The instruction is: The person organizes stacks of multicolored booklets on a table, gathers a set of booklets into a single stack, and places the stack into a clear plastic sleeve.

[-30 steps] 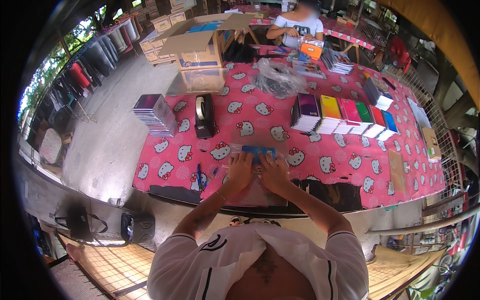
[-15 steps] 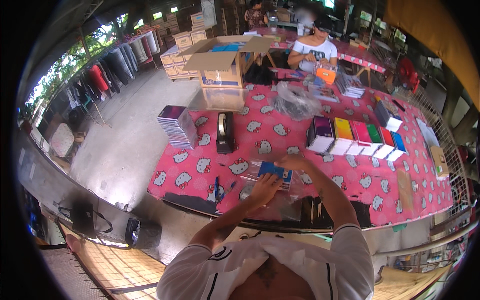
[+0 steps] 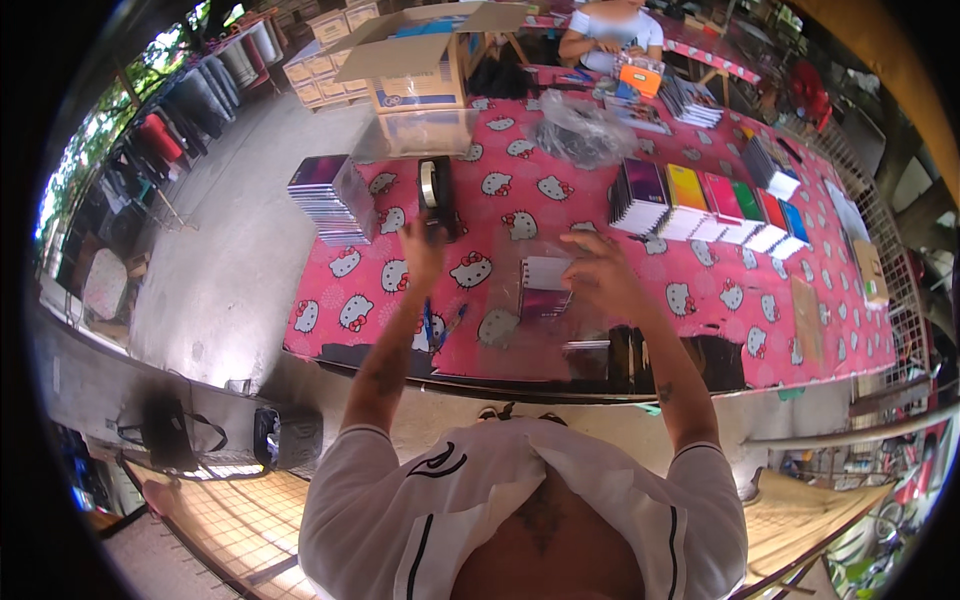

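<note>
A small bundle of spiral notebooks (image 3: 545, 302), with white pages and a purple cover part showing, lies on the pink table in front of me. Clear plastic film (image 3: 505, 335) spreads around it. My right hand (image 3: 600, 275) is over the bundle's right side, fingers spread and curved, with no firm hold visible. At the near end of the black tape dispenser (image 3: 443, 205) is my left hand (image 3: 422, 252). Its fingertips are blurred; whether they pinch any tape is unclear. Two blue pens (image 3: 432, 325) lie beside my left forearm.
A stack of wrapped notebooks (image 3: 330, 200) stands at the left edge. Coloured notebook piles (image 3: 690, 205) line the right, with crumpled plastic (image 3: 585, 130) behind. An open carton (image 3: 420, 75) stands at the far left. Across the table a person (image 3: 612, 40) handles an orange item (image 3: 640, 78).
My left hand has left the bundle and reached out to the tape dispenser. The bundle showed a blue cover before; now white pages and purple show. My right hand has lifted slightly off it.
</note>
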Motion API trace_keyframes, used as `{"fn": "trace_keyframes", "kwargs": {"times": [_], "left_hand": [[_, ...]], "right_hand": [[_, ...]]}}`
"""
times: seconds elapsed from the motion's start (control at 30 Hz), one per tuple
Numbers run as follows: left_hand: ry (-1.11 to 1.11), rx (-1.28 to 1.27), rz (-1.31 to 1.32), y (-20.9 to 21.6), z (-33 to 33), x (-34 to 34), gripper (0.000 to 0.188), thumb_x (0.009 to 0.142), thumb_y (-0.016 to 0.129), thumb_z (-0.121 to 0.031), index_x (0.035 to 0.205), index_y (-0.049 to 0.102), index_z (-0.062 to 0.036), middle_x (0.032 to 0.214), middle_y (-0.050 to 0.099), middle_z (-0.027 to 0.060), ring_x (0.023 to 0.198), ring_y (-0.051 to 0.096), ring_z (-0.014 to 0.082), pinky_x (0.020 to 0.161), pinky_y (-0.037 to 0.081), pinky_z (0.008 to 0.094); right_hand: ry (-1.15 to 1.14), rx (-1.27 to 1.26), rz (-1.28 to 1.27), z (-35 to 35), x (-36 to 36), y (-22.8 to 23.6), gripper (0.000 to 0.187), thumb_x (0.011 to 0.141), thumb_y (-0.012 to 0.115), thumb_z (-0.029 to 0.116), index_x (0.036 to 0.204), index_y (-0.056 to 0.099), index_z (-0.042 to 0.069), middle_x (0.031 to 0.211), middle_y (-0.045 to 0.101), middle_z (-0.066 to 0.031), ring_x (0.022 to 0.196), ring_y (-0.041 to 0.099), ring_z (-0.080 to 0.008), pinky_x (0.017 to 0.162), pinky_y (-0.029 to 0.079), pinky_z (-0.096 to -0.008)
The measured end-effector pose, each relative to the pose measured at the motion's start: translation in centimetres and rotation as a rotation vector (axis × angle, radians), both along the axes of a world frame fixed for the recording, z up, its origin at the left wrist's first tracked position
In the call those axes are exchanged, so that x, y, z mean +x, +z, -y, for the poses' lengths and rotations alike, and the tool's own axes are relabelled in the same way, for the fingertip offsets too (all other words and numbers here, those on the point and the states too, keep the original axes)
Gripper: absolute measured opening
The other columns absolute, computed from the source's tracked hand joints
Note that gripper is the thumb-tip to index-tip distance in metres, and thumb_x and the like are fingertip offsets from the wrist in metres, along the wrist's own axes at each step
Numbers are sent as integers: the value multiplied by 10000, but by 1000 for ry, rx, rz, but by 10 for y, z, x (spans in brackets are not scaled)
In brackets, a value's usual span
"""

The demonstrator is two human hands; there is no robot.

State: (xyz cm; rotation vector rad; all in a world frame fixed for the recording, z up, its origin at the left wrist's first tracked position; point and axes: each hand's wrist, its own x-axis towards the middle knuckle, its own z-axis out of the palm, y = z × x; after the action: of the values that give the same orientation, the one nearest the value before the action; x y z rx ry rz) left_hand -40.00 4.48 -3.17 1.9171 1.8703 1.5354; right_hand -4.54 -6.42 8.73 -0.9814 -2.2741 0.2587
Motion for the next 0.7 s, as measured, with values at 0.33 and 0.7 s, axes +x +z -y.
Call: {"fn": "trace_keyframes", "kwargs": {"times": [0.33, 0.7], "left_hand": [[-96, -144, 513, -44, -80, -97, 201, 872, 721, -182, 989, 701, -21, 711, 622, -1, 581, 560, 77, 439, 311, 201], [-430, -505, -72, 54, 1, -21, 286, 849, 642, 5, 1110, 707, -93, 942, 710, 33, 834, 689, 161, 712, 545, 277]], "right_hand": [[-241, 100, 67, 23, -93, 24, 302, 794, 739, 370, 1003, 723, 153, 1003, 698, -41, 1010, 638, -244, 907, 382, -414], [-410, -12, 205, 23, -88, 4, 305, 771, 749, 375, 969, 735, 142, 906, 719, -31, 837, 676, -249, 855, 413, -415]]}}
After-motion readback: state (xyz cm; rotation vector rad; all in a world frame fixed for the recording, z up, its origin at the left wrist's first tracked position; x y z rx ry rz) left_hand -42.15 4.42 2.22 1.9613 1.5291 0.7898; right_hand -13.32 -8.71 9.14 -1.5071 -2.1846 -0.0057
